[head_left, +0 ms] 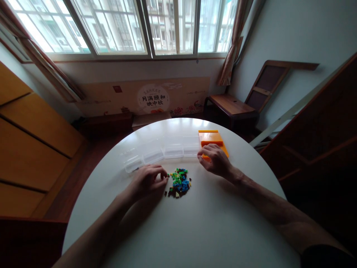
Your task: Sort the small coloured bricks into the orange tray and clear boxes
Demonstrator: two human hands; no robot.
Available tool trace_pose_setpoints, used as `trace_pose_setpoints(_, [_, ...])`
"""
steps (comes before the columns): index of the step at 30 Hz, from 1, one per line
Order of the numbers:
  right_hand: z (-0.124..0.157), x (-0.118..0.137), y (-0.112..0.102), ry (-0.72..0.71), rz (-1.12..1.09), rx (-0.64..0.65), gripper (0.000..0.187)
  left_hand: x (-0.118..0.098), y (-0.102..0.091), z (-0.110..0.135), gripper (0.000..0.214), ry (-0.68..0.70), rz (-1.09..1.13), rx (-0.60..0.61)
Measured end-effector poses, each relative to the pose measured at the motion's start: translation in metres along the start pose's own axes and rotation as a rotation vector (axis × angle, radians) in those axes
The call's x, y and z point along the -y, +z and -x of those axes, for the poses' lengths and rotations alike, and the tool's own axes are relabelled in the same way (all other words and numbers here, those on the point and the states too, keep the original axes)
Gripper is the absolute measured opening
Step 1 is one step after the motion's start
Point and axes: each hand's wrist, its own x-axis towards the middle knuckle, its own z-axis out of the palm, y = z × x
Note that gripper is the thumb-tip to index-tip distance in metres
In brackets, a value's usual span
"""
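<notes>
A small heap of tiny coloured bricks [179, 182] in green, blue, yellow and dark tones lies on the round white table [195, 230]. My left hand [149, 179] rests just left of the heap, fingers curled and pinched together at its edge. My right hand [215, 159] lies further right, fingers bent, its fingertips on the near edge of an orange tray [210, 138]. Several clear plastic boxes [164, 150] stand in a row behind the heap, between the hands.
A wooden chair [237, 106] stands beyond the table at the right. A cardboard panel with printed characters [153, 97] leans under the windows. Wooden cabinets [25, 149] fill the left side, and dark wooden boards [320, 141] lean at the right.
</notes>
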Motion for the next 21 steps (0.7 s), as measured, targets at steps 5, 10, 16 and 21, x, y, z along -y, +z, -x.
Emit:
trace_pose_setpoints(5, [0.001,0.008,-0.001,-0.055,-0.079,-0.025,0.011,-0.001,0.005,-0.002,0.017,0.023,-0.014,-0.019])
trace_pose_setpoints(10, [0.002,0.016,0.002,-0.141,-0.136,0.035,0.008,-0.004,0.005,-0.002,0.015,0.01,-0.047,-0.035])
trace_pose_setpoints(16, [0.001,0.021,0.004,-0.223,-0.161,0.061,0.008,-0.007,0.004,-0.002,0.013,0.037,-0.09,-0.035])
trace_pose_setpoints(21, [0.0,0.024,0.004,-0.257,-0.182,0.059,0.008,-0.006,0.009,-0.004,0.024,0.085,-0.173,-0.041])
